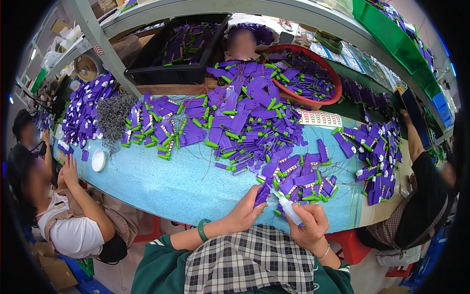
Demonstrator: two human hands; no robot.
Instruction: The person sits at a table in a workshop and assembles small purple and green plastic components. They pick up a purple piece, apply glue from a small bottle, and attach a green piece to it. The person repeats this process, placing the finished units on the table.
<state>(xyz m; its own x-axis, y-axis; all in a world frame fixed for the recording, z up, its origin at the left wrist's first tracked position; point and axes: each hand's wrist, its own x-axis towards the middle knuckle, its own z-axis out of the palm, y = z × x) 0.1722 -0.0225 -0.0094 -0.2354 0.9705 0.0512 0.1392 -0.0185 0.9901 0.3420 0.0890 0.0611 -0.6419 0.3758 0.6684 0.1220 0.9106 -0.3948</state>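
Near the front edge of the table, my left hand is closed on a small purple plastic part. My right hand grips a white squeeze bottle with a thin nozzle, its tip beside the purple part. Whether the tip touches the part I cannot tell. Just beyond my hands lies a loose group of purple parts with green ends and red-striped stickers. Behind it rises a large heap of purple and green parts, with thin wires trailing out.
On the blue tabletop are a white dish, a grey wire tangle and more purple parts. A black crate and red basin stand behind, under a metal shelf. Other people sit left, right and opposite.
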